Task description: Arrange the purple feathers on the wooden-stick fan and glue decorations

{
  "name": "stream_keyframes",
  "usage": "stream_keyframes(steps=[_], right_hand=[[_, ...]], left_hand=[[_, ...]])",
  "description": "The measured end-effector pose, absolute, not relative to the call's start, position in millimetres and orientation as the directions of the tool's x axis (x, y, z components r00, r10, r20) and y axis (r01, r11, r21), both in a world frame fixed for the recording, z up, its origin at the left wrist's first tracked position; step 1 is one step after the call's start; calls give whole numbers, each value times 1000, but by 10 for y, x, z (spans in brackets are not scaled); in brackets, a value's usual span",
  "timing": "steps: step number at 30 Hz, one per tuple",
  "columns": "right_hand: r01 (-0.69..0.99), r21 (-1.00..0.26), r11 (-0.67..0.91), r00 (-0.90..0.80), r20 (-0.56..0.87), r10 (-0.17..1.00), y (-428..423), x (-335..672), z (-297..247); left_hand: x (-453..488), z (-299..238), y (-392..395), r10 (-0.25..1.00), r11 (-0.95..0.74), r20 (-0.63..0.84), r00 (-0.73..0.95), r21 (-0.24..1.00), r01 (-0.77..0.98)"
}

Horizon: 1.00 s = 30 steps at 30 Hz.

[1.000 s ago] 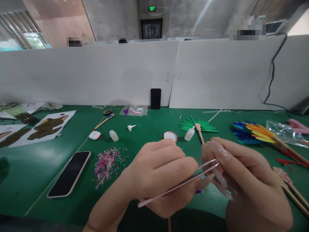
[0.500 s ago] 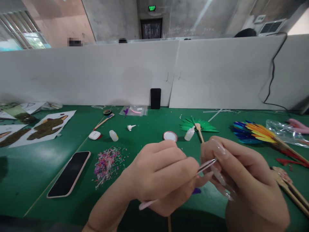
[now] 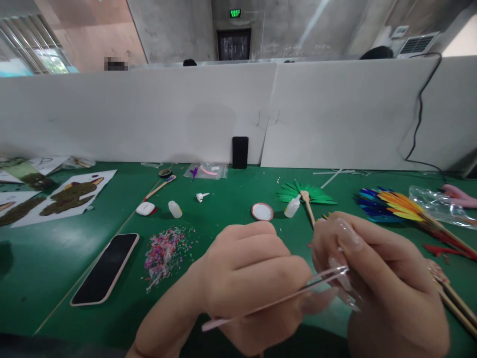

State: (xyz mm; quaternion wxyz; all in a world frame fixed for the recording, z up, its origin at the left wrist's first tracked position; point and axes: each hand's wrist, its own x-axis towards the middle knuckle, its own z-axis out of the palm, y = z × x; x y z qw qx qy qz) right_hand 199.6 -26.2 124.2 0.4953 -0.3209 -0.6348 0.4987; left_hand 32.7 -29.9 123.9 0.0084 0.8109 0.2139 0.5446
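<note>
Across left-hand grip, tweezers; tips by right hand, contact unclear.

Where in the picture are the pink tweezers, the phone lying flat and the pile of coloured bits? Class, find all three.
Pink tweezers (image 3: 261, 307): head view, on the shank, across the left hand.
Phone (image 3: 105, 271): head view, on its dark screen.
Pile of coloured bits (image 3: 164, 253): head view, near its middle.

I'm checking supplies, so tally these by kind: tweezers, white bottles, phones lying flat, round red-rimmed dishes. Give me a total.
Tweezers: 1
White bottles: 2
Phone lying flat: 1
Round red-rimmed dish: 1
Total: 5
</note>
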Motion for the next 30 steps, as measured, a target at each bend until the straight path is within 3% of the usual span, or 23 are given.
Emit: stream_keyframes(steps=[2, 8, 15, 23, 30], right_hand=[[-112, -952, 285, -388, 306, 870, -243, 2036, 1246], [-149, -943, 298, -398, 333, 855, -230, 2059, 1247], [-171, -939, 299, -428, 345, 836, -238, 2047, 1246], [-166, -948, 271, -446, 317, 837, -248, 2065, 1246], [-186, -947, 264, -452, 321, 832, -237, 2039, 1249]], left_hand=[[343, 1272, -329, 397, -877, 884, 247, 287, 385], [410, 1376, -402, 557, -775, 817, 147, 449, 444], [396, 1394, -435, 587, -765, 785, 198, 458, 452], [400, 1330, -396, 534, -807, 816, 221, 414, 422], [365, 1287, -256, 263, -913, 912, 315, 130, 387]])
